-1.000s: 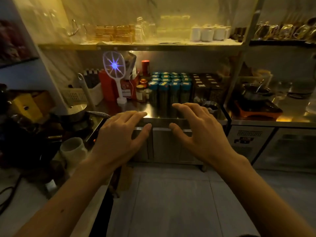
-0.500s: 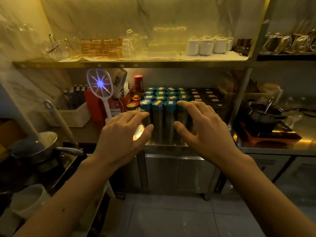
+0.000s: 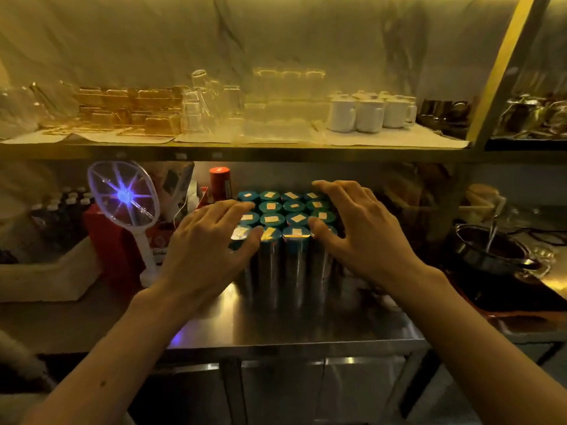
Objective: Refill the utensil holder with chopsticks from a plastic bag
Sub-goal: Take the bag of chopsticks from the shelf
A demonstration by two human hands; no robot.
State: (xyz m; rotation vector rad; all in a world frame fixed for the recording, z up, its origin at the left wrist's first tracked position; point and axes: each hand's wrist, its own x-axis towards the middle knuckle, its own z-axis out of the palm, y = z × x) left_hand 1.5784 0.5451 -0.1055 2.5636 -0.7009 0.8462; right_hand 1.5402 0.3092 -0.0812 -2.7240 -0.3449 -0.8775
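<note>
My left hand (image 3: 208, 243) and my right hand (image 3: 359, 228) are held out over a block of tall steel canisters with teal lids (image 3: 282, 228) on a steel counter (image 3: 291, 329). Both hands hold nothing, fingers spread. The left fingertips touch the lids at the block's front left corner; the right fingers curl over the right side of the block. No chopsticks, plastic bag or utensil holder can be made out in this view.
An electric swatter (image 3: 124, 197) glowing blue stands left of the canisters beside a red box (image 3: 107, 237) and a red bottle (image 3: 220, 182). A dark pot (image 3: 487, 250) sits to the right. Glasses and white mugs (image 3: 368, 113) line the upper shelf (image 3: 233, 148).
The view has moved closer to the counter and both hands have reached forward, from hovering in front of the counter to resting on the canister block.
</note>
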